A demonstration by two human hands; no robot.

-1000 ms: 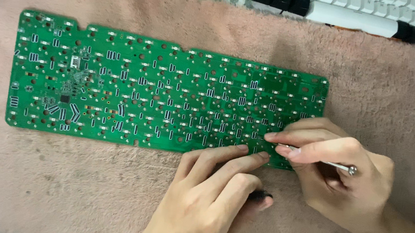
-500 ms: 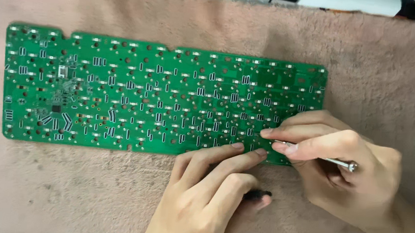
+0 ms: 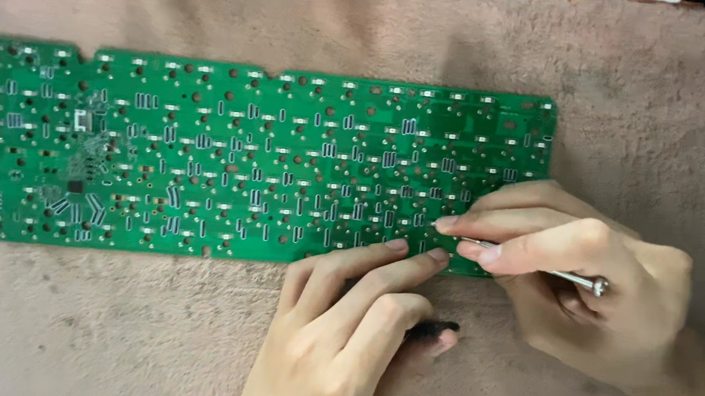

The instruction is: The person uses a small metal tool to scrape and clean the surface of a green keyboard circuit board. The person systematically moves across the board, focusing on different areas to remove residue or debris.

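A long green keyboard circuit board (image 3: 205,153) lies flat on a pink cloth, solder side up. My right hand (image 3: 573,274) pinches a thin metal tool (image 3: 568,277), its tip pointed at the board's lower right edge. My left hand (image 3: 351,324) presses two fingertips on the board's bottom edge just left of the tool tip. A small black object (image 3: 434,328) sits under the left thumb; whether the thumb grips it I cannot tell.
The pink cloth (image 3: 107,330) covers the whole work surface around the board. A sliver of other items shows along the top edge, too cut off to identify.
The view has shifted down, so the keyboard at the top edge has dropped out of sight. Both hands stay at the board's lower right edge with little movement.
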